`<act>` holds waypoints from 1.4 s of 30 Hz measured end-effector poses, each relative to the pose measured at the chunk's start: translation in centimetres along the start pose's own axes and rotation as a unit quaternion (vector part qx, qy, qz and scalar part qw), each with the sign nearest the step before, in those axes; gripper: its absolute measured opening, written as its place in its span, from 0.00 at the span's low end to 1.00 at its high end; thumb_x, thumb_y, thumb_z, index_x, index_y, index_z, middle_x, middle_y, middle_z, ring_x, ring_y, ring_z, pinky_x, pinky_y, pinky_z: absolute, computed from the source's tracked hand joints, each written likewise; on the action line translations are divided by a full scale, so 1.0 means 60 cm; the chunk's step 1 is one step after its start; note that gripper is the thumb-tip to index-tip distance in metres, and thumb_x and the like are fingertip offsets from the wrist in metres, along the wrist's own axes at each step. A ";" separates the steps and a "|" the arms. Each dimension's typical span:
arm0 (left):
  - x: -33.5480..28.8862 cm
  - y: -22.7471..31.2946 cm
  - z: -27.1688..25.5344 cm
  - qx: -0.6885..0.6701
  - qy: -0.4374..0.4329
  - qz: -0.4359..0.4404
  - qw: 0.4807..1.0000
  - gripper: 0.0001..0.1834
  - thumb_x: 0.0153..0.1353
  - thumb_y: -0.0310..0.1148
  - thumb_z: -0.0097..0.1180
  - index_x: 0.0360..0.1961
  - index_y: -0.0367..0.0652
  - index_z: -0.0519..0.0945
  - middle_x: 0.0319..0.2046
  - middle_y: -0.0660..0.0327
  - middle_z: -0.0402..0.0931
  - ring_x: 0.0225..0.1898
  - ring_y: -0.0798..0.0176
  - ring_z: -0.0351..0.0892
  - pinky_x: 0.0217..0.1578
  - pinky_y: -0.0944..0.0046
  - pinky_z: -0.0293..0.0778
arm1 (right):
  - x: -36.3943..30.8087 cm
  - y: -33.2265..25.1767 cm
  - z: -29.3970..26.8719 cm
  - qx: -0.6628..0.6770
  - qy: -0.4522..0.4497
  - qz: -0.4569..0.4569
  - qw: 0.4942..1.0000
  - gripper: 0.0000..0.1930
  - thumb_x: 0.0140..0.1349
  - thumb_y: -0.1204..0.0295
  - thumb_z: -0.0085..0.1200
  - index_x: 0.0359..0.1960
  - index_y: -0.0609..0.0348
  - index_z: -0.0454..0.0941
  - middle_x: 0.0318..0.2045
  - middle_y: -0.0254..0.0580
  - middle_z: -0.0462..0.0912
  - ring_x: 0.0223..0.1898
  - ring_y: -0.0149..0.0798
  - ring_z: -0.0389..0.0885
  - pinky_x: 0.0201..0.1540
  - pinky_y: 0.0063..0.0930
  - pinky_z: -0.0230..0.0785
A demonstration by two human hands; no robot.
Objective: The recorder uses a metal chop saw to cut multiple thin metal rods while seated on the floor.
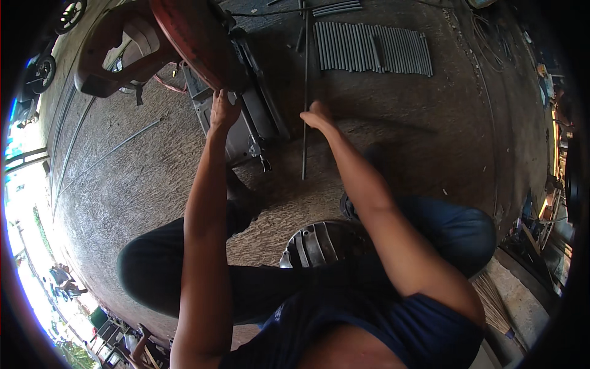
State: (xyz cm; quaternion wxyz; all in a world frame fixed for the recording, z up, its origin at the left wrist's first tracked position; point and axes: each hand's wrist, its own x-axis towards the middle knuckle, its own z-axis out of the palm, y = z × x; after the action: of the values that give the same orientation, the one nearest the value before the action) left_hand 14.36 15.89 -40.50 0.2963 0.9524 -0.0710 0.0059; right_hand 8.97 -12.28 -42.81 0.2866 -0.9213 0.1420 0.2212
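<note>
Over rough floor (153, 178), I record right hand (317, 115) pinching metal rod (304, 154), left hand (224, 112) at chop saw (193, 40), its closure indeterminable.

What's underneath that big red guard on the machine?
Below the red guard, part of a grey metal base shows, with the left hand at the guard's lower end. Whatever the guard itself covers cannot be seen.

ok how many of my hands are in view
2: the left hand by the lower edge of the red machine, the right hand on the long rod.
</note>
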 end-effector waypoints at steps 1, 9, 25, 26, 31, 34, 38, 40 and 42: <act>-0.007 0.003 0.003 0.000 0.028 0.000 1.000 0.32 0.51 0.33 0.61 0.58 0.39 0.68 0.57 0.42 0.65 0.59 0.40 0.65 0.57 0.50 0.66 | -0.019 0.010 0.008 0.042 -0.016 0.015 0.999 0.12 0.56 0.69 0.52 0.31 0.68 0.79 0.32 0.56 0.81 0.37 0.53 0.82 0.40 0.42 0.75; -0.067 0.039 0.007 -0.010 0.068 -0.097 0.993 0.34 0.51 0.33 0.59 0.60 0.34 0.65 0.57 0.39 0.64 0.59 0.39 0.64 0.59 0.51 0.65 | -0.084 0.056 -0.024 0.154 0.139 0.174 0.963 0.35 0.66 0.43 0.37 0.44 0.71 0.77 0.40 0.63 0.80 0.47 0.59 0.78 0.48 0.49 0.70; 0.020 0.033 -0.034 0.076 0.005 0.095 0.993 0.25 0.51 0.30 0.56 0.53 0.40 0.72 0.51 0.47 0.69 0.55 0.43 0.68 0.55 0.51 0.69 | -0.086 0.265 -0.450 -0.186 0.104 -0.087 0.973 0.36 0.62 0.41 0.48 0.16 0.68 0.68 0.14 0.49 0.67 0.19 0.41 0.66 0.28 0.44 0.61; 0.022 0.032 -0.033 0.075 0.005 0.092 0.993 0.25 0.51 0.30 0.56 0.53 0.40 0.72 0.51 0.47 0.69 0.55 0.43 0.68 0.55 0.51 0.69 | -0.085 0.266 -0.443 -0.186 0.093 -0.122 0.970 0.36 0.62 0.42 0.49 0.15 0.68 0.66 0.13 0.49 0.65 0.18 0.40 0.65 0.27 0.43 0.60; 0.020 0.020 -0.035 0.061 0.012 0.117 0.991 0.25 0.48 0.27 0.60 0.50 0.37 0.73 0.51 0.47 0.68 0.57 0.44 0.65 0.58 0.53 0.66 | -0.055 0.234 -0.398 -0.151 0.071 -0.224 0.960 0.35 0.63 0.46 0.50 0.14 0.70 0.66 0.10 0.49 0.64 0.14 0.42 0.61 0.25 0.42 0.58; 0.008 0.011 -0.039 0.029 0.082 0.172 0.981 0.21 0.49 0.25 0.57 0.47 0.39 0.76 0.47 0.49 0.70 0.52 0.46 0.70 0.51 0.54 0.72 | -0.024 0.204 -0.374 -0.139 0.088 -0.277 0.947 0.34 0.63 0.46 0.50 0.15 0.70 0.69 0.11 0.51 0.67 0.14 0.42 0.64 0.25 0.41 0.59; -0.002 0.000 -0.037 -0.044 0.175 0.023 0.983 0.20 0.53 0.26 0.57 0.48 0.32 0.74 0.45 0.47 0.75 0.48 0.47 0.76 0.49 0.55 0.73 | 0.024 0.160 -0.357 -0.161 0.078 -0.281 0.943 0.33 0.63 0.46 0.50 0.15 0.68 0.72 0.11 0.51 0.69 0.14 0.42 0.67 0.25 0.41 0.61; -0.004 -0.010 -0.038 -0.228 0.177 -0.100 0.952 0.18 0.55 0.26 0.56 0.48 0.31 0.75 0.47 0.47 0.75 0.49 0.48 0.76 0.48 0.55 0.73 | 0.049 0.135 -0.351 -0.179 0.051 -0.299 0.936 0.32 0.63 0.46 0.50 0.14 0.65 0.73 0.09 0.48 0.69 0.14 0.42 0.67 0.24 0.40 0.62; -0.005 -0.024 -0.042 -0.542 0.119 -0.254 0.792 0.21 0.62 0.28 0.53 0.56 0.32 0.70 0.56 0.47 0.70 0.56 0.52 0.73 0.52 0.57 0.73 | 0.071 0.109 -0.339 -0.180 0.044 -0.329 0.926 0.32 0.62 0.45 0.50 0.14 0.64 0.74 0.09 0.46 0.68 0.13 0.42 0.68 0.24 0.40 0.62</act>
State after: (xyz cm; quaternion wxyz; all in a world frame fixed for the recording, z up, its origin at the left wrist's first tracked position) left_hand 14.34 18.52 -39.25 0.7610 0.6112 0.2173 0.0038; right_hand 16.74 -30.06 -32.93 0.1656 -0.9612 -0.1987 0.0958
